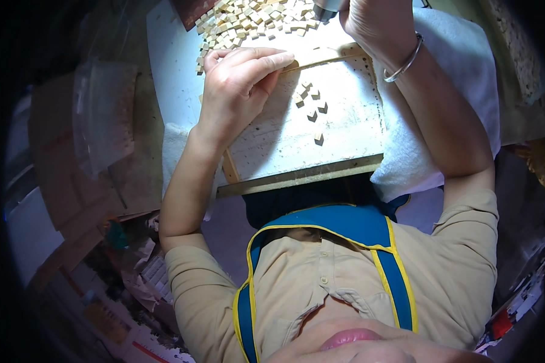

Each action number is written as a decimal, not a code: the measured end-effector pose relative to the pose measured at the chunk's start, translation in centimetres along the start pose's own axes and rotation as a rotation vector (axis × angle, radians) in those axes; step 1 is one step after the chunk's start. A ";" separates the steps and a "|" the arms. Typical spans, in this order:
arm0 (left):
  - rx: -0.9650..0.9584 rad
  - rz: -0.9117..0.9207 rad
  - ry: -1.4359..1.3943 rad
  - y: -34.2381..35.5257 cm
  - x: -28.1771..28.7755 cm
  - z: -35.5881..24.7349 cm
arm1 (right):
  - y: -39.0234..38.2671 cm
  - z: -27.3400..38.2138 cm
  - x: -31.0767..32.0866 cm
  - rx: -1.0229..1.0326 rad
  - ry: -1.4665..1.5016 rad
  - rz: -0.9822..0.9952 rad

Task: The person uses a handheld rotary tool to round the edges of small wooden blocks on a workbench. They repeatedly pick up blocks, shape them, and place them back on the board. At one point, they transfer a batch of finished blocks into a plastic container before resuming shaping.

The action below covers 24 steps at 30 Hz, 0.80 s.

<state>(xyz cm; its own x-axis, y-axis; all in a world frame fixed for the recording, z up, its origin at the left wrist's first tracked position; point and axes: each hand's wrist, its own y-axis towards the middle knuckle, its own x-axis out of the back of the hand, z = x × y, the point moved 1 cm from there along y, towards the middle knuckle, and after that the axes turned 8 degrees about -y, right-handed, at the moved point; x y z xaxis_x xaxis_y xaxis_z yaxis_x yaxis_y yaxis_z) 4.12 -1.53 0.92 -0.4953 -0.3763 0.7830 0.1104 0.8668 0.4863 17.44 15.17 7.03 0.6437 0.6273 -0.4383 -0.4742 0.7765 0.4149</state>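
Both bare forearms (188,187) extended forward, elbows bent. Bare left hand (236,75) back uppermost, index finger (274,62) pointing across to the right. Bare right hand (375,27) farther out, fingers partly beyond my view.

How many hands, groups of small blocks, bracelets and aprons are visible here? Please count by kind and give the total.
Hands: 2 (left hand, right hand)
Block groups: 2 (large heap; scattered blocks on the white board)
Bracelet: 1
Blue apron: 1
Total: 6
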 end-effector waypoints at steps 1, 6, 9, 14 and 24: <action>-0.001 -0.004 -0.015 -0.2 0.1 0.1 | -0.1 -0.1 -0.1 -0.015 0.012 -0.003; 0.112 0.038 -0.143 0.5 1.0 -0.8 | 0.4 -2.4 1.2 0.100 0.038 0.071; 0.278 0.006 -0.237 0.2 0.4 -0.5 | 0.4 -2.2 1.0 0.092 -0.025 0.059; 0.254 0.092 -0.291 0.6 0.3 -0.1 | 0.5 -2.7 1.4 0.159 0.031 0.147; 0.208 -0.055 -0.223 0.5 -1.0 0.3 | -0.1 -2.7 0.9 0.153 0.057 0.239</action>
<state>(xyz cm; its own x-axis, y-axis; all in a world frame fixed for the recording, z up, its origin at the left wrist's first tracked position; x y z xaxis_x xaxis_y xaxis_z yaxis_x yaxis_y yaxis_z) 4.43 -0.66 0.29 -0.6748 -0.3638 0.6421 -0.0897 0.9040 0.4179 16.50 15.81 4.45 0.4878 0.7971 -0.3559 -0.5097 0.5910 0.6252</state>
